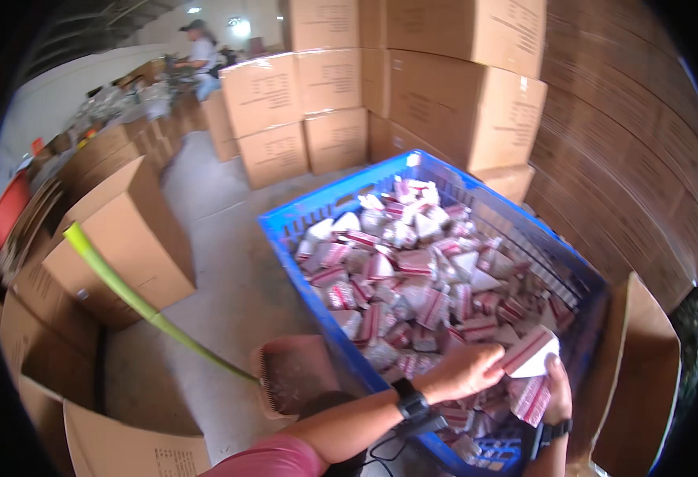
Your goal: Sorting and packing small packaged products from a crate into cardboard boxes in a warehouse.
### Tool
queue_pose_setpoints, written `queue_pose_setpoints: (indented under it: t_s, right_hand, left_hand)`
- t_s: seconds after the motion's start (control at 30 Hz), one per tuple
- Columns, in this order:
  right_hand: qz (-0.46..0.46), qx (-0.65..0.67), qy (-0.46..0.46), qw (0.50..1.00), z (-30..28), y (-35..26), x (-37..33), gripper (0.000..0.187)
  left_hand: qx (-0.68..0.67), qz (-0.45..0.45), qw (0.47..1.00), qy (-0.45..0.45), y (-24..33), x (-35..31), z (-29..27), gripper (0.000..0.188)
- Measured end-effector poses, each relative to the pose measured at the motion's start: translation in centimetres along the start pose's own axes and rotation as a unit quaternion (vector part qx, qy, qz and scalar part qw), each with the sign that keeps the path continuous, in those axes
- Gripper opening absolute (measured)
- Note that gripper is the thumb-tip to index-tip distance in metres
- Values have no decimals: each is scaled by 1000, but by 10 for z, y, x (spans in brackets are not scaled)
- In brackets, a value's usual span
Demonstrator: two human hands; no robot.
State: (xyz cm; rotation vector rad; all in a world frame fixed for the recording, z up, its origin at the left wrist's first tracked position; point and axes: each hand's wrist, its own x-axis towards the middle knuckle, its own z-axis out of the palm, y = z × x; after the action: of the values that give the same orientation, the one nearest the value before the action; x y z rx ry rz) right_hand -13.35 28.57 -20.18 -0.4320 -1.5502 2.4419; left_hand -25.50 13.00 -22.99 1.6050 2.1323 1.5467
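Over the near right end of a blue plastic crate [305, 298], my left hand [467, 372] pinches the left end of a red-and-white wedge-shaped packet [530, 352]. My right hand [557, 396] is closed around the right side of that packet and a second, clear-wrapped red-and-white packet [530, 400] just below it. Part of the right hand's fingers is hidden behind the packets. Many similar wrapped packets [416, 262] lie in a loose heap in the crate, beneath both hands. Dark bands circle both of my wrists.
Stacked cardboard boxes [436, 87] stand behind and right of the crate. An open carton [639, 374] touches its right side. On the left are a dustpan [293, 370], a long green handle [126, 294] and open cartons [126, 238]. A person [199, 56] stands far back.
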Motion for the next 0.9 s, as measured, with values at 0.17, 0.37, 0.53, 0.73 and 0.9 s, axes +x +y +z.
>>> queue_pose_setpoints:
  t_s: [0.17,0.37,0.53,0.73,0.9]
  right_hand:
    - [-15,58,25,998,3,16,3,68]
    - [-94,12,67,993,-16,27,12,64]
    - [-62,-104,15,993,-21,16,6,62]
    - [-37,-239,-36,970,-23,7,7,66]
    - [-4,-183,-15,983,-33,21,11,51]
  left_hand:
    - [-193,-131,972,-31,-5,-3,-8,30]
    - [-638,-278,710,-108,6,-8,-7,37]
    - [-544,-299,780,-75,3,-9,-13,32]
    - [-554,-295,775,-74,-1,-12,-17,36]
    - [-641,-237,727,-69,8,-12,-19,40]
